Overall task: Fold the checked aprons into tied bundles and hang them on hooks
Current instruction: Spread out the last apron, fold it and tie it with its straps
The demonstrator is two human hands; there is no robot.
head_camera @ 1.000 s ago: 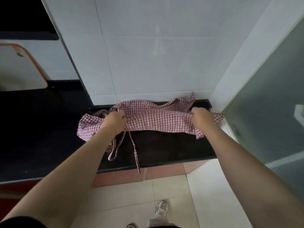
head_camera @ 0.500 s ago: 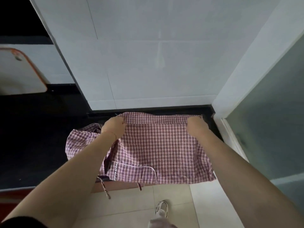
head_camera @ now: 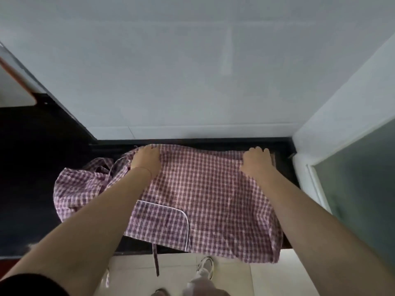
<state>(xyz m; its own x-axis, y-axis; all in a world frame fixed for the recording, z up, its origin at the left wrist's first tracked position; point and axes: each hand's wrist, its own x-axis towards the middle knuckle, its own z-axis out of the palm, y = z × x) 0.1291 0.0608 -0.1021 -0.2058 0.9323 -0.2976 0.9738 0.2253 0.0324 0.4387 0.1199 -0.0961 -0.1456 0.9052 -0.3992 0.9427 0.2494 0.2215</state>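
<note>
Left hand [head_camera: 147,158] laid palm-down on the far left corner of the checked apron [head_camera: 205,195], fingers fairly straight and pointing at the wall, pressing rather than gripping so far as can be told. Right hand [head_camera: 257,160] likewise flat on the far right corner, fingers extended and resting on the cloth, nothing curled round it. Probably placed this way to pin the far edge against the back of the dark countertop [head_camera: 30,184] and keep the panel taut and square, ready for a first fold. Between the hands, the far hem running nearly straight along the foot of the pale tiled wall [head_camera: 192,82]. Nearer, the main panel spread fairly flat over the counter, red-and-white checks, a few soft ripples toward the right. A white-piped pocket [head_camera: 160,227] lying near the front edge on the left of the panel. Front right part of the cloth hanging past the counter edge over the tiled floor [head_camera: 267,278]. One tie strap [head_camera: 156,260] dangling straight down off the edge below the pocket. To the left, beyond the left forearm, the rest of the apron bunched in a crumpled heap on the counter. Judged as an early stage: spread, not yet folded or tied. No hooks in view.
</note>
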